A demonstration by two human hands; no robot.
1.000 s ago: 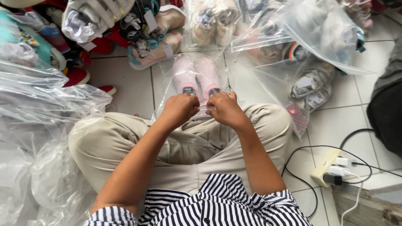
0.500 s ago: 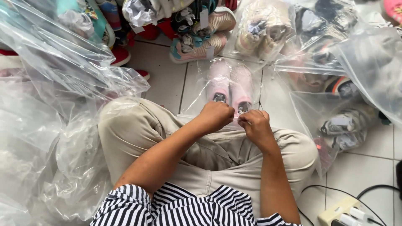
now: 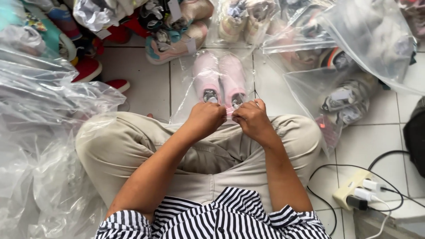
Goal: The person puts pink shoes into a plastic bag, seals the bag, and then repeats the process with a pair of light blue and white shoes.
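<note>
A clear plastic bag (image 3: 186,95) lies on the tiled floor in front of my crossed legs, with a pair of pale pink shoes (image 3: 219,79) inside it, toes pointing away from me. My left hand (image 3: 204,119) and my right hand (image 3: 251,119) sit side by side, both pinching the bag's near edge just above my knees. The fingertips are curled under, so the exact grip is hidden.
Several bagged and loose shoes (image 3: 177,31) pile up along the far side. Crumpled clear plastic bags (image 3: 40,132) heap at my left. More bagged shoes (image 3: 349,97) lie at the right. A power strip with plugs and cables (image 3: 358,192) rests at the lower right.
The camera view has shifted, so the scene sits differently in frame. My hands stay together on the bag's near edge, with only slight movement.
</note>
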